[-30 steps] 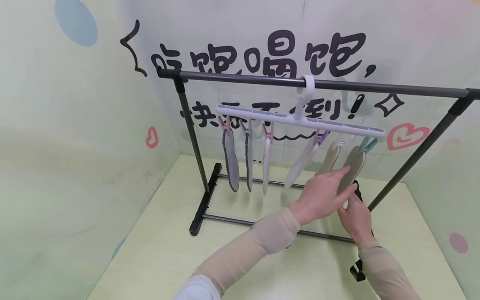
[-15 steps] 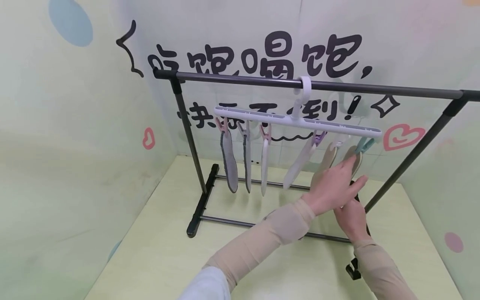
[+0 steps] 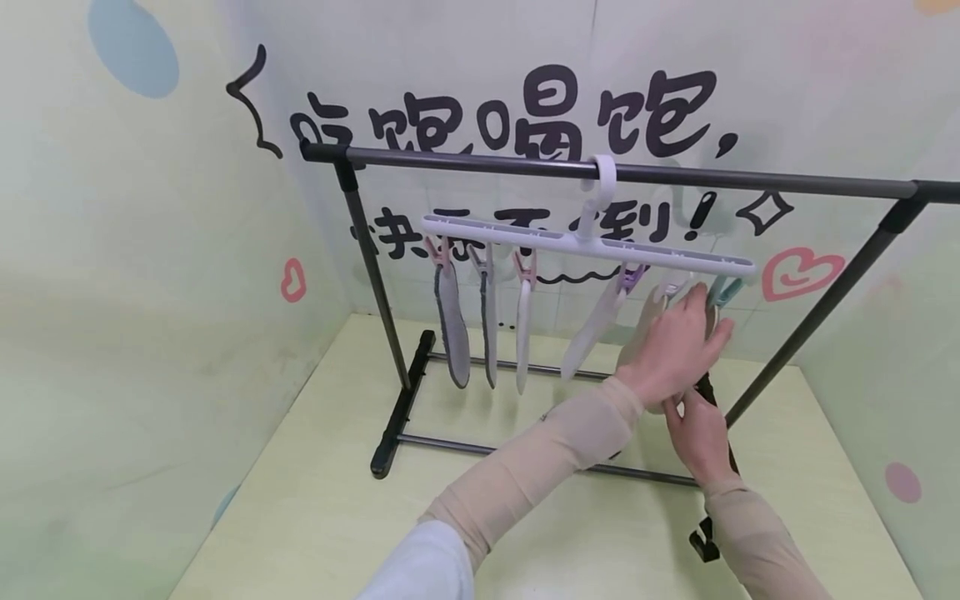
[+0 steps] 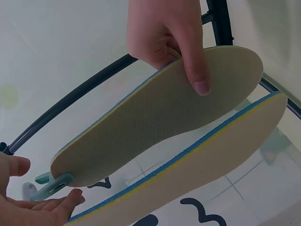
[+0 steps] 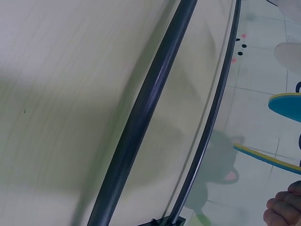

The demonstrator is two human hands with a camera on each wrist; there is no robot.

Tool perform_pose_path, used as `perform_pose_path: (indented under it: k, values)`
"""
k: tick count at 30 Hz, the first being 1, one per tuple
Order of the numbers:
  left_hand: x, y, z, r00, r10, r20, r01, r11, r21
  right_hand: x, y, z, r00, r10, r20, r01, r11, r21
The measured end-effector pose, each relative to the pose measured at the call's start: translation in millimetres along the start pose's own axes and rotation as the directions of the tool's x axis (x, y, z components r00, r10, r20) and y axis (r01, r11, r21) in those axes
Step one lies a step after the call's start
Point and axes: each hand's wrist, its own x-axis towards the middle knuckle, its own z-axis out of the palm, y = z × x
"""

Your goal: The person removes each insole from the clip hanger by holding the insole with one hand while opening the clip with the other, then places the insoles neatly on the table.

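Observation:
A beige insole [image 4: 136, 122] with a blue and yellow edge hangs from a teal clip [image 4: 55, 185] at the right end of a lilac hanger [image 3: 588, 242]. My right hand [image 3: 699, 435] pinches this insole toward its lower end, thumb on the beige face in the left wrist view. My left hand [image 3: 671, 348] is up by the teal clip, its thumb and fingers spread on either side of the clip's handles. A matching beige insole [image 4: 225, 153] hangs alongside from a white clip [image 3: 670, 286], partly hidden by the left hand in the head view.
Grey insoles [image 3: 452, 325] and pale insoles [image 3: 592, 332] hang farther left on pink, greyish and purple clips. The hanger hooks over the black rack's top bar [image 3: 480, 162]. Rack rails [image 3: 450, 444] run low over the table [image 3: 315, 533]. A small black piece [image 3: 703, 542] lies by the right sleeve.
My left hand has moved up from the insole's middle to the teal clip. My right hand stays low on the insole. The head view has shifted slightly.

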Motion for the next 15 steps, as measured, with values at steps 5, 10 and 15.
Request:
perform_pose_path:
  k: [5, 10, 15]
  values:
    - [6.6, 0.0, 1.5, 0.999, -0.041, 0.02, 0.041, 0.999, -0.033, -2, 1, 0.7, 1.0, 0.009, 0.006, -0.009, 1.0, 0.018]
    - [12.6, 1.1, 4.3, 1.0, -0.028, 0.01, 0.029, 0.998, -0.064, -4, 4, 1.5, 1.0, 0.0, -0.006, 0.0, 0.999, 0.034]
    - [22.5, 2.7, 9.3, 0.999, -0.046, 0.002, 0.046, 0.999, -0.023, -5, 5, 0.5, 1.0, -0.004, -0.005, 0.004, 0.998, 0.055]
